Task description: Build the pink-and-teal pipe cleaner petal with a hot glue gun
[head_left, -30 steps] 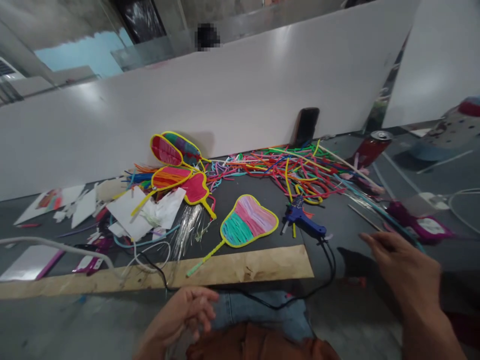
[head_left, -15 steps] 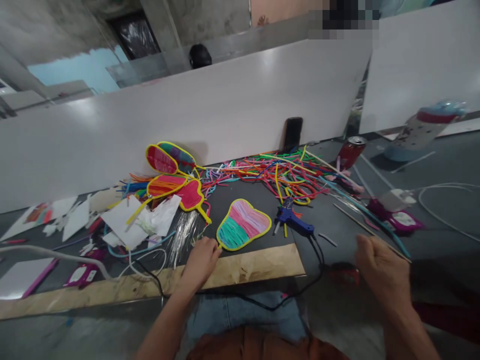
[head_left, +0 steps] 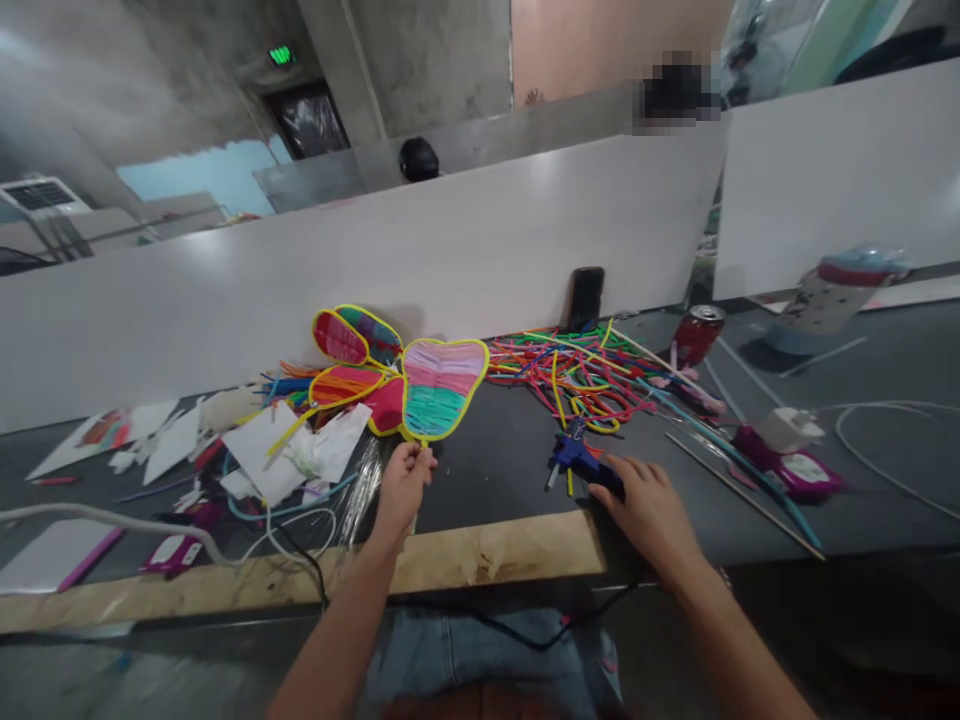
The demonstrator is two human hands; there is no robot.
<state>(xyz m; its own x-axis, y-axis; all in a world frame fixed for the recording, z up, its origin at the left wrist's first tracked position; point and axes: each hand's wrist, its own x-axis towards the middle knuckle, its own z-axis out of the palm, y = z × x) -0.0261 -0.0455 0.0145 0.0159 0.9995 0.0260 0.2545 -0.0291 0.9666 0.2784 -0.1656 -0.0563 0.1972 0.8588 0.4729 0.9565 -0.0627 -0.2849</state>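
Observation:
My left hand [head_left: 406,485] pinches the short stem of a yellow-edged pipe-cleaner petal [head_left: 444,385], holding it upright above the table. Lilac, pink and teal strips fill the petal. My right hand [head_left: 651,510] is at the blue hot glue gun [head_left: 583,462], thumb and fingers around its handle; the gun still lies on the table. Behind the held petal are other yellow-edged pieces: a red one [head_left: 340,338], an orange one [head_left: 341,385] and a pink-red one [head_left: 386,405], which the held petal partly covers.
Loose colourful pipe cleaners [head_left: 570,370] lie along the white partition [head_left: 225,300]. A phone [head_left: 586,297] leans there. A red can [head_left: 697,335], a tumbler [head_left: 840,300] and a thin stick [head_left: 742,495] are at right. Papers [head_left: 266,450] and cables are at left; a wooden strip [head_left: 495,548] runs along the front edge.
My left hand has raised the petal from the table, tilting it up and leftward. My right hand has moved left from a closed pose beside the table to the glue gun's handle.

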